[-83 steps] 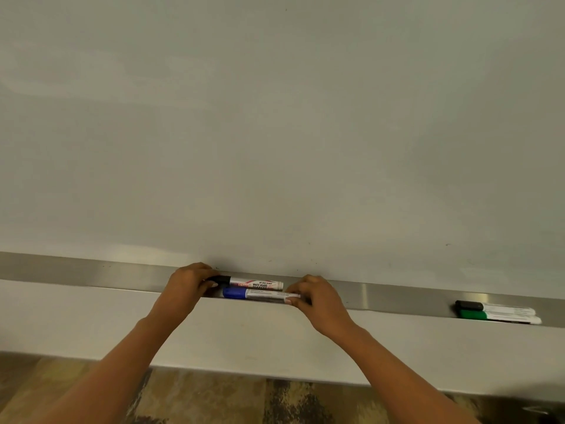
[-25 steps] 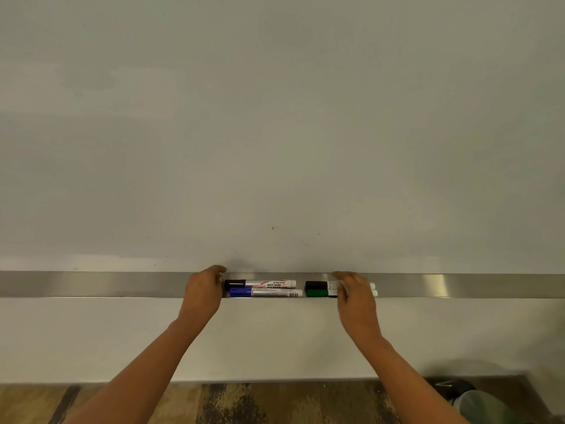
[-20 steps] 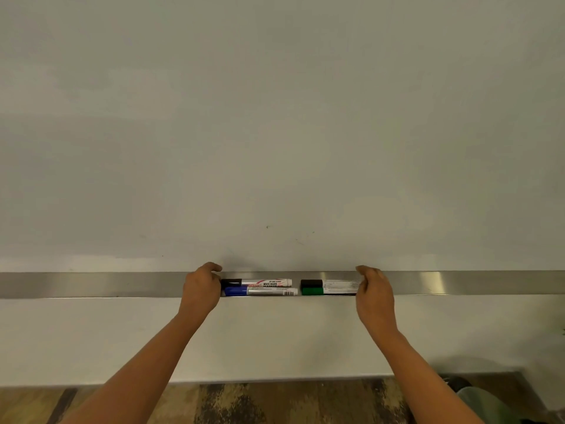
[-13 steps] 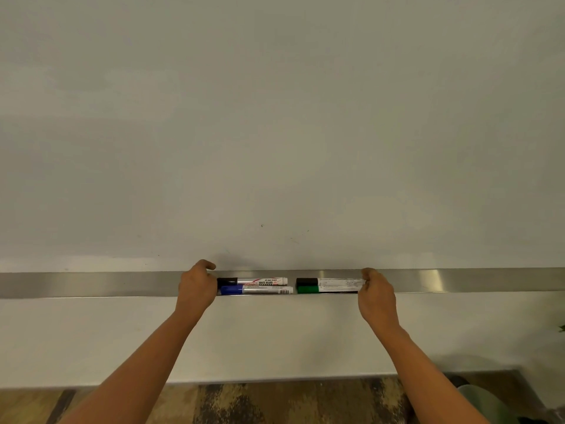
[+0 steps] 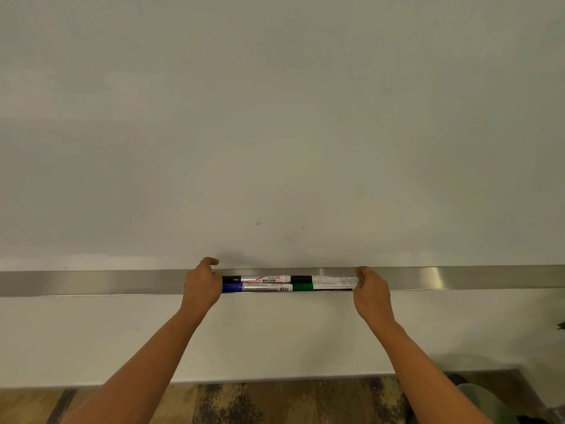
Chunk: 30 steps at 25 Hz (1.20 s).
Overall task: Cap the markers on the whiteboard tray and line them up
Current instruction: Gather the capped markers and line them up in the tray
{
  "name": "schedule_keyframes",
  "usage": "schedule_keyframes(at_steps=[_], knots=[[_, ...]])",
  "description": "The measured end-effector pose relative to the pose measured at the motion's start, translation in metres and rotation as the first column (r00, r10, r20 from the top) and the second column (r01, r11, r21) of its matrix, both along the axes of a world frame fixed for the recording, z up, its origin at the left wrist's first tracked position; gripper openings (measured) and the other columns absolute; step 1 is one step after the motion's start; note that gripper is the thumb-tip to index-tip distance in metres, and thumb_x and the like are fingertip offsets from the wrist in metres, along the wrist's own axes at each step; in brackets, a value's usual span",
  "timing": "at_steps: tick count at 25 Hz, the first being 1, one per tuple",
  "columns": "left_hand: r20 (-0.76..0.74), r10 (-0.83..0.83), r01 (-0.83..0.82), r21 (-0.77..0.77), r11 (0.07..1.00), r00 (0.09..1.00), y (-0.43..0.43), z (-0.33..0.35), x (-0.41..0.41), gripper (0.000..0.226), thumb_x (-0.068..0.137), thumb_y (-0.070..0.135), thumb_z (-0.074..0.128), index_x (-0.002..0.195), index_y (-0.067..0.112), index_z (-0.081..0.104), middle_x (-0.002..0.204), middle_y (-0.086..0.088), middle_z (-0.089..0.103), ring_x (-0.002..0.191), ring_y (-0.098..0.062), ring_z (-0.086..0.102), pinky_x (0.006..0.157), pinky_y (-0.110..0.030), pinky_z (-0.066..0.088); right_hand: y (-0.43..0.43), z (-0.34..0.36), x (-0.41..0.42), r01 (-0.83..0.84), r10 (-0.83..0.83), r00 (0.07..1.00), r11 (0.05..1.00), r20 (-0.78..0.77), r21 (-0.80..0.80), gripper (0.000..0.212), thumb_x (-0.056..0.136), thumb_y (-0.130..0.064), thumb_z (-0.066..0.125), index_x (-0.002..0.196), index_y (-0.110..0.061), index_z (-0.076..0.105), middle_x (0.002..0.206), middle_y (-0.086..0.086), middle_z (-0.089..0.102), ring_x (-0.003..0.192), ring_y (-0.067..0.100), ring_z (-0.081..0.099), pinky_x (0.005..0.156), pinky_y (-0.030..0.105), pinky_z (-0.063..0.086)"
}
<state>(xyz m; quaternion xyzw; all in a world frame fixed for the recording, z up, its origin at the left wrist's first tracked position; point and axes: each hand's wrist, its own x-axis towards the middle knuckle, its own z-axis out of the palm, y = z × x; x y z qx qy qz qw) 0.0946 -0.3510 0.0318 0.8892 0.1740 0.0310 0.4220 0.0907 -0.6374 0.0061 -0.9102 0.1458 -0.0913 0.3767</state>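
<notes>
Along the steel tray [image 5: 91, 283] at the foot of the whiteboard [image 5: 275, 117], four capped markers now lie in two rows. The black marker [image 5: 260, 279] sits above the blue marker [image 5: 260, 288] at mid-frame, and the second black marker [image 5: 330, 280] sits above the green marker [image 5: 305, 287] just to their right, ends touching. Half a second ago a gap split the pairs; it has closed, so the lining-up looks all but finished. The left hand [image 5: 203, 286] curls against the cap ends, though I cannot tell whether it grips or merely braces them. The right hand [image 5: 371, 293] pinches the second black marker's tail. Above, the board shows only faint specks; below are a pale wall [image 5: 275, 332] and mottled brown carpet [image 5: 260, 402].
</notes>
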Motion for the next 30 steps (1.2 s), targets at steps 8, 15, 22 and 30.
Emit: schedule_keyframes(at_steps=[8, 15, 22, 30], knots=[[-0.002, 0.019, -0.019, -0.017, 1.000, 1.000, 0.002, 0.000, -0.002, 0.037, 0.086, -0.002, 0.040, 0.122, 0.002, 0.044, 0.075, -0.016, 0.055, 0.071, -0.030, 0.053, 0.068, -0.036, 0.047, -0.001, 0.002, -0.001, -0.006, 0.006, 1.000, 1.000, 0.009, -0.024, 0.030, 0.089, 0.008, 0.038, 0.115, 0.004, 0.052, 0.115, 0.025, 0.059, 0.102, 0.036, 0.056, 0.082, 0.031, 0.043], [-0.013, 0.017, -0.017, -0.019, 1.000, 1.000, -0.001, -0.001, -0.002, 0.035, 0.087, -0.001, 0.042, 0.123, 0.001, 0.043, 0.092, -0.028, 0.059, 0.072, -0.029, 0.052, 0.068, -0.034, 0.045, 0.000, 0.002, -0.001, -0.011, 0.011, 1.000, 1.000, -0.007, -0.003, 0.032, 0.089, 0.008, 0.038, 0.117, 0.004, 0.050, 0.117, 0.025, 0.057, 0.105, 0.036, 0.055, 0.087, 0.035, 0.045], [-0.004, -0.014, 0.014, -0.007, 1.000, 1.000, 0.000, -0.003, -0.004, 0.033, 0.088, 0.000, 0.041, 0.120, -0.001, 0.045, 0.096, -0.031, 0.062, 0.071, -0.028, 0.051, 0.066, -0.033, 0.044, -0.002, 0.001, -0.001, -0.030, 0.030, 1.000, 0.999, 0.006, -0.012, 0.032, 0.089, 0.008, 0.038, 0.118, 0.003, 0.051, 0.117, 0.025, 0.058, 0.104, 0.036, 0.055, 0.085, 0.033, 0.044], [0.150, -0.147, 0.096, 0.307, 0.947, 0.978, -0.016, -0.009, -0.019, 0.032, 0.090, 0.011, 0.046, 0.120, 0.003, 0.051, 0.116, -0.020, 0.063, 0.104, -0.033, 0.056, 0.088, -0.041, 0.046, 0.011, 0.001, -0.009, -0.119, 0.137, 0.988, 0.970, 0.071, -0.213, 0.027, 0.091, -0.004, 0.043, 0.117, 0.001, 0.052, 0.118, 0.021, 0.058, 0.111, 0.033, 0.050, 0.091, 0.040, 0.044]])
